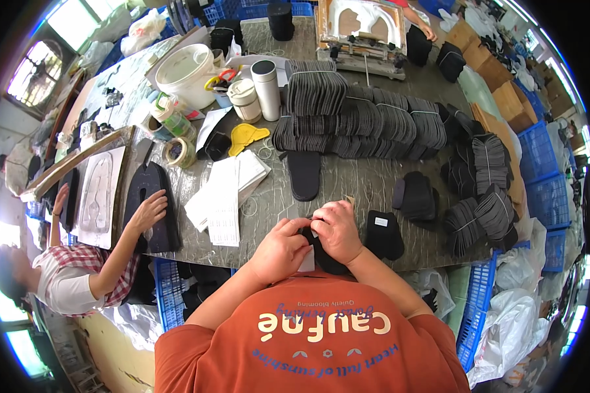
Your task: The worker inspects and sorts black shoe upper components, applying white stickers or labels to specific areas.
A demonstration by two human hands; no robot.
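Observation:
Close to my body, at the table's near edge, my left hand [280, 250] and my right hand [337, 230] meet with fingers pinched over a black insole [322, 259]. Whether it is one piece or a small stack is hidden by my hands. A white slip [307, 260] shows beneath my left fingers, and a small tan scrap sticks up by my right hand. Right of my hands lies a black insole stack [383, 243] with a white label on it. Ahead of them, a single dark insole [304, 175] lies flat.
Long rows of banded grey insoles [367, 124] fill the table's middle, with more bundles [491, 164] at right. White papers [224, 196], a steel flask [265, 90] and a white bucket [183, 75] stand left. A co-worker's hand [149, 211] rests on a black sheet. Another person's hand shows far right.

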